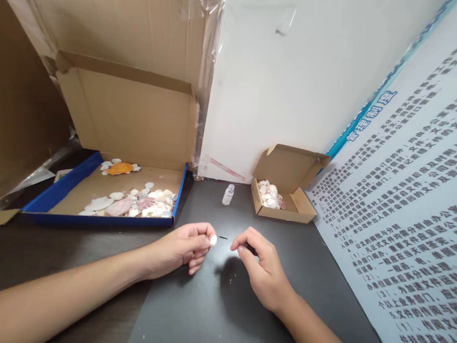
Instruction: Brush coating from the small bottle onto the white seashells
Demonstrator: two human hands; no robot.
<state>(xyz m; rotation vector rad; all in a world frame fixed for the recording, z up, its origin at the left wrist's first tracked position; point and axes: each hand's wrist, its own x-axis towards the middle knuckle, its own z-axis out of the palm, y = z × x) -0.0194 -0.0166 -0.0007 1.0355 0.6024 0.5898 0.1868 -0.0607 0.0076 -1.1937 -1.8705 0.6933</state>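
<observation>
My left hand (pixel 187 245) is closed, with a small white seashell (pixel 213 240) pinched between thumb and index finger. Across a small gap, my right hand (pixel 261 263) hovers over the dark tabletop, its fingers loosely curved. Thumb and index tips look slightly apart, with nothing visible between them. A pale spot shows in the loop of that hand, too small to identify. On the table between the hands lies a short thin black piece (pixel 223 237). Behind them stands a small clear bottle (pixel 228 194), upright and apparently uncapped.
At left, a blue-sided cardboard box (pixel 101 222) holds many shells (pixel 154 204) and an orange shell turtle (pixel 119 168). A smaller open cardboard box (pixel 301 206) with white shells (pixel 268 193) stands back right. A white panel (pixel 239 112) and printed sign (pixel 416 187) border the table.
</observation>
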